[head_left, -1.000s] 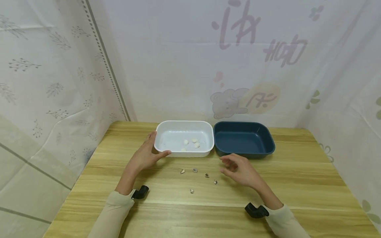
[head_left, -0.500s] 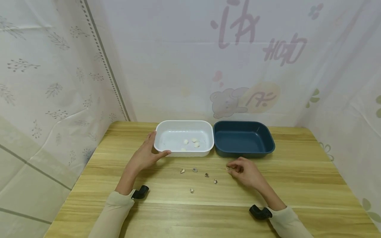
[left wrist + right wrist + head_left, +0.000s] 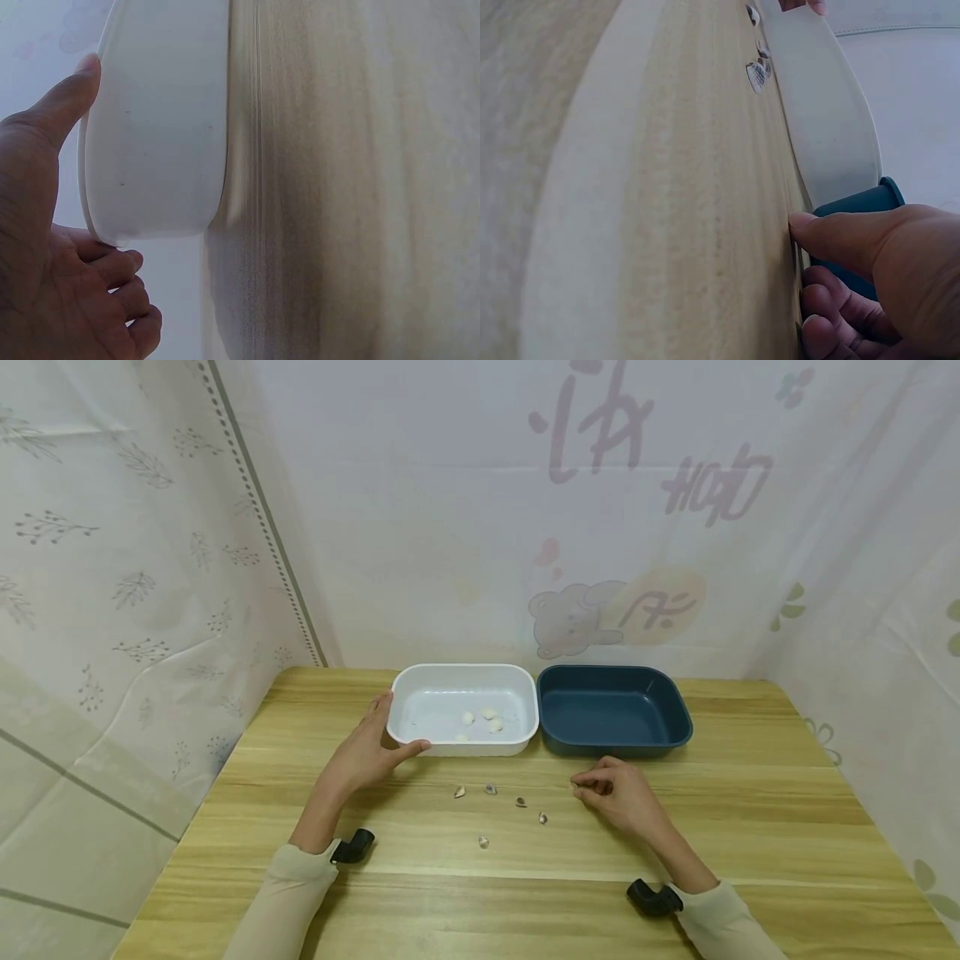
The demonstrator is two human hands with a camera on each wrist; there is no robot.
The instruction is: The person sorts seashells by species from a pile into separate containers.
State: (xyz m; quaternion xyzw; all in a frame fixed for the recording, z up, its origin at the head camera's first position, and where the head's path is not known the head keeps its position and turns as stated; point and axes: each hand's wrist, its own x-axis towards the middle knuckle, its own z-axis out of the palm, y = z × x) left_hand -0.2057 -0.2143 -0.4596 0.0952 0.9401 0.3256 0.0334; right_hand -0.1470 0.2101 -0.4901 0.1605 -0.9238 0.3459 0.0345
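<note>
A yellow-brown wooden table (image 3: 450, 910) is seen under both hands. The corner of a white oblong tub (image 3: 429, 708) is held by the wide-spread left hand (image 3: 363, 757). A dark blue oblong tub (image 3: 613, 717) is set past the right hand (image 3: 624, 795). Five grey-and-white shells (image 3: 521, 802) are scattered between the hands. A tiny pale bit (image 3: 573, 786) is pinched by the right.

There are two trays (image 3: 615, 718), four white pieces (image 3: 489, 714) and five loose shells (image 3: 521, 802).
</note>
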